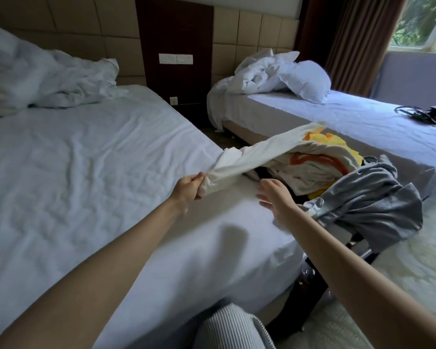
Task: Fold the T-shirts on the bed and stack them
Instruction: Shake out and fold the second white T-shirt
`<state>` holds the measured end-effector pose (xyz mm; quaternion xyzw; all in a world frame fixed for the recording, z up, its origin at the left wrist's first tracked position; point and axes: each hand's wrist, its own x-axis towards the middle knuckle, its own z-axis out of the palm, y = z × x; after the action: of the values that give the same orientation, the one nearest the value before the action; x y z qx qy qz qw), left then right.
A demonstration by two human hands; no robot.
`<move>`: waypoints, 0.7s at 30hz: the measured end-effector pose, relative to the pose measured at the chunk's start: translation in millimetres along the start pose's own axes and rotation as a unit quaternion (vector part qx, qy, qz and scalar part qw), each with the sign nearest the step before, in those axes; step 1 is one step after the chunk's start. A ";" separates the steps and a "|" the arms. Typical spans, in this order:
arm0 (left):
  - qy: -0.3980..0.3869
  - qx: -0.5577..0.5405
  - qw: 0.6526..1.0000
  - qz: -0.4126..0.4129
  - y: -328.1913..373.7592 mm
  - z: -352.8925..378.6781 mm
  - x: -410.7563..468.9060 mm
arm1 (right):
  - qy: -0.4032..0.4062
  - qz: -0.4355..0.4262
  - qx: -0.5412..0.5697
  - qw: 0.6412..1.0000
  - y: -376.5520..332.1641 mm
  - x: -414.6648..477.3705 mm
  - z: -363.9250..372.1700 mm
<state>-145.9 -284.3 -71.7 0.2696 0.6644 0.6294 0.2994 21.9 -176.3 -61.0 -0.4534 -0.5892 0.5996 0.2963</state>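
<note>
A ribbed, striped cloth [232, 328], likely the person's own clothing, fills the bottom edge, and both bare forearms reach out above it. The left hand [189, 188] has its grip closed, fingers and thumb curled round one bunched end of a white T-shirt [257, 153]. The right hand [275, 201] is spread open and holds nothing, near the right edge of the bed [86, 172]. The shirt runs taut like a twisted rope from that grip to a heap of clothes [310, 172] just beside the bed, where its far part lies tangled. It should handle as light, soft and limp, with no shape of its own, and a one-ended pull probably stretches it and drags its neighbours along. A better hold would be both shoulders or the hem corners, one in each hand. It looks off-white, plain and creased; whether the orange print in the heap belongs to it I cannot tell. A yellow garment [334, 142] and a grey garment [370, 210] share the heap
</note>
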 end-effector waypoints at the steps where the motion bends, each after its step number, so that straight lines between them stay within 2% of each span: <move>1: -0.012 0.029 1.000 0.000 -6.3 -8.3 -12.7 | -0.010 0.034 0.014 0.999 -0.4 -4.1 5.0; 3: -0.024 0.074 0.997 0.000 -19.9 -26.0 -39.3 | -0.030 0.093 0.046 0.994 1.0 -10.7 14.5; 5: -0.028 0.086 0.996 0.004 -25.8 -45.5 -63.8 | -0.054 0.115 0.084 0.988 1.0 -15.8 23.3; 7: -0.047 0.110 0.993 0.017 -23.7 -67.7 -88.0 | -0.089 0.114 0.108 0.984 0.7 -21.0 36.1; 9: -0.105 0.129 0.986 0.016 -18.7 -90.9 -113.0 | -0.119 0.115 0.119 0.979 1.5 -29.2 53.2; 12: -0.165 0.173 0.971 -0.001 -11.1 -127.1 -138.8 | -0.104 0.096 0.115 0.983 3.7 -37.7 79.7; 15: -0.089 0.179 0.980 -0.005 -11.3 -153.0 -141.3 | -0.073 0.026 0.054 0.996 0.9 -48.0 95.5; 18: 0.017 0.145 0.989 -0.001 -14.2 -158.6 -131.7 | -0.061 -0.046 -0.074 0.994 10.8 -66.7 106.0; 19: 0.049 0.151 0.987 0.007 -13.8 -156.5 -127.2 | -0.062 -0.079 -0.149 0.984 16.5 -77.3 109.1; 21: 0.105 0.153 0.982 0.029 -12.9 -147.0 -114.0 | -0.089 -0.144 -0.313 0.935 29.9 -102.0 115.3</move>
<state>-177.1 -468.1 -73.7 0.2641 0.7727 0.5533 0.1646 -33.5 -321.4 -82.5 -0.3784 -0.8298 0.3739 0.1687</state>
